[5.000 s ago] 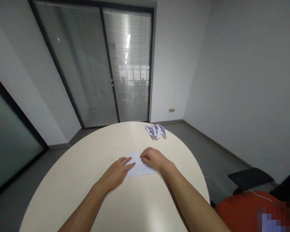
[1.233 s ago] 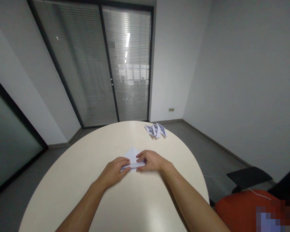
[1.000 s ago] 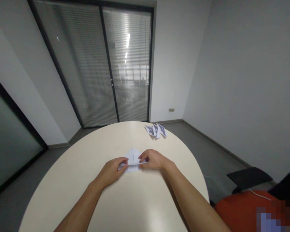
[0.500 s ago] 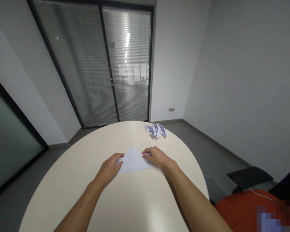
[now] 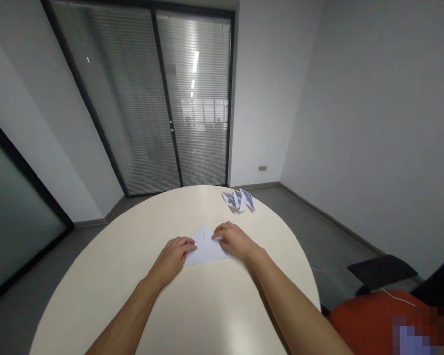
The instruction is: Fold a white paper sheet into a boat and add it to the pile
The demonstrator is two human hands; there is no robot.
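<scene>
A white sheet of paper (image 5: 206, 250), folded to a triangle with its peak pointing away from me, lies on the round table. A short crease line runs down from its peak. At its left corner, my left hand (image 5: 174, 257) pinches the paper between thumb and fingers. My right hand (image 5: 234, 239) grips the right side, fingertips near the sloping edge and thumb tucked beneath. Both hands cover the paper's outer corners.
Several folded paper pieces (image 5: 239, 199) with dark patterns lie at the far right of the pale table (image 5: 133, 236). A red chair (image 5: 366, 315) with a black armrest (image 5: 383, 271) stands at the right. Beyond are a glass partition (image 5: 140, 108) and white walls.
My left hand has moved right and its thumb and fingers have closed together on the paper. The right hand has shifted slightly left, further over the sheet.
</scene>
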